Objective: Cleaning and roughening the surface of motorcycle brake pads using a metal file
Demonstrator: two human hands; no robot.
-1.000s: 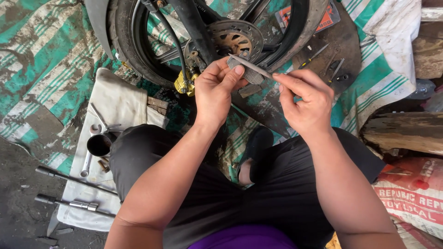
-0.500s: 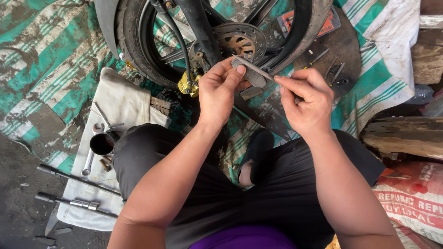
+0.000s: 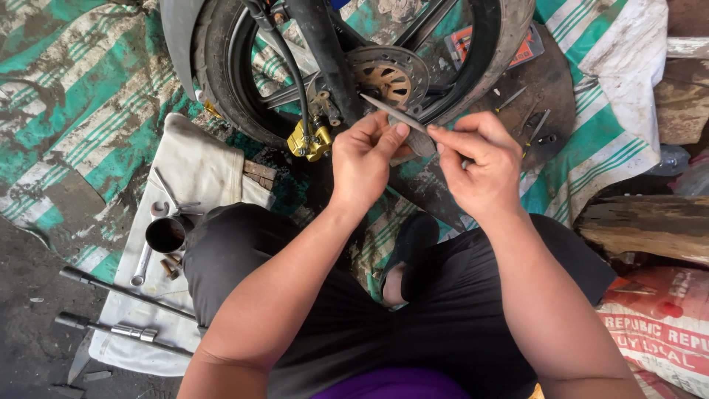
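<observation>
One white-and-red printed sack [image 3: 661, 325] lies right of both hands.

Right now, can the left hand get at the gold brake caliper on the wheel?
Probably yes. The left hand sits just right of the gold brake caliper with open space between them, but it is pinching a thin metal strip with the right hand.

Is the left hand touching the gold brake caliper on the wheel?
Apart. The head view shows the left hand raised right of the gold brake caliper, with dark ground between; its fingers pinch a thin metal strip instead.
</observation>
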